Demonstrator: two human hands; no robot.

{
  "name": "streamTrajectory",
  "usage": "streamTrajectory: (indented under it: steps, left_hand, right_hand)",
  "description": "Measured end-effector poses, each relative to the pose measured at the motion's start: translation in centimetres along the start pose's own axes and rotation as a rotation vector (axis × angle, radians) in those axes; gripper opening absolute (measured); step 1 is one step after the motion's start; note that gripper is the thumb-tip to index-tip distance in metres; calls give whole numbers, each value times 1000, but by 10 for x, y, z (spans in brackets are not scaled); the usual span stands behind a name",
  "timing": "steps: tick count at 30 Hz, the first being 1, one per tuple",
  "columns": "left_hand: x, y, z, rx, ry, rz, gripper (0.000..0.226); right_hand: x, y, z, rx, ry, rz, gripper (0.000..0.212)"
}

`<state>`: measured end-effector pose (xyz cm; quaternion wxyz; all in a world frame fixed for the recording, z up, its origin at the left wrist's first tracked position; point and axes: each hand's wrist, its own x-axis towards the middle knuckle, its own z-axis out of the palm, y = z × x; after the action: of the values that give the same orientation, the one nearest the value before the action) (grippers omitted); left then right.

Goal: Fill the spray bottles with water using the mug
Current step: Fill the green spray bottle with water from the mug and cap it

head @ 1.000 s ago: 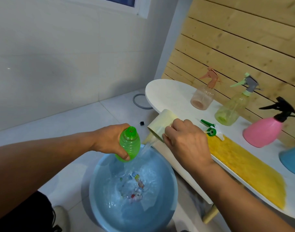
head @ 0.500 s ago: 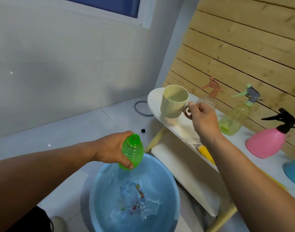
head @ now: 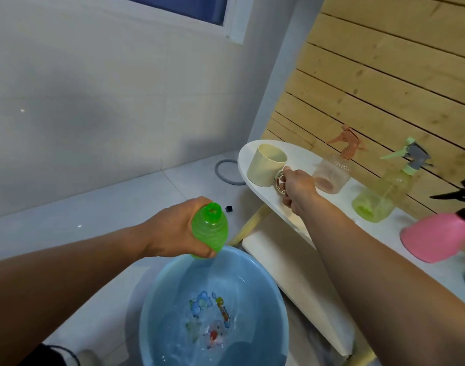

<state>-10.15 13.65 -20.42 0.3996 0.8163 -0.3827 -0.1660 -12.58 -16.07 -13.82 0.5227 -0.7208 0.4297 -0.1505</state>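
Bare forearms [head: 67, 291], no sleeves

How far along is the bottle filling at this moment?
Midway, by the look of it. In hand: the left hand grips the uncapped green bottle over the basin; the right hand holds the mug by its handle, upright on the table. Left: capping it. How full it or the capped orange bottle, yellow-green bottle and pink bottle are is unclear.
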Motion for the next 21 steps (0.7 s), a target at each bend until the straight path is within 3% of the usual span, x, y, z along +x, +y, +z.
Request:
streamTrajectory:
  steps: [11, 14, 18, 21]
  left_hand:
    - [3, 7, 7, -52, -17, 33, 75]
    - [4, 9, 8, -52, -18, 36, 75]
    - [5, 11, 8, -49, -14, 43, 76]
    - [7, 15, 8, -56, -5, 40, 78]
  right_hand:
    - [8, -4, -3, -70, -41, -17, 30]
    - [2, -4, -5, -90, -48, -22, 39]
    - [-9, -10, -24, -300, 16, -114, 63]
    - [-9, -5, -64, -552, 148, -310, 54]
